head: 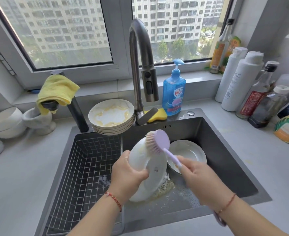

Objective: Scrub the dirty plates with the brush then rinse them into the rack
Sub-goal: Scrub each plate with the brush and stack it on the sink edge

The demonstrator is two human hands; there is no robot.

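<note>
Now scrubbing: white plate gripped by left hand, lilac brush clenched in right hand.
Held tilted over the dark sink, underside up, bristles touching its far rim just beyond the left grip. Lay right of the brush handle, a second plate; stood beyond both grips, a soiled stack; sat left of the left hand, the wire rack.

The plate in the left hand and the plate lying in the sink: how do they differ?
The held plate stands tilted on edge, its underside facing the camera; the sink plate lies flat, face up. The left hand grips the first while the brush scrubs it; nothing touches the second. Both are white.
</note>
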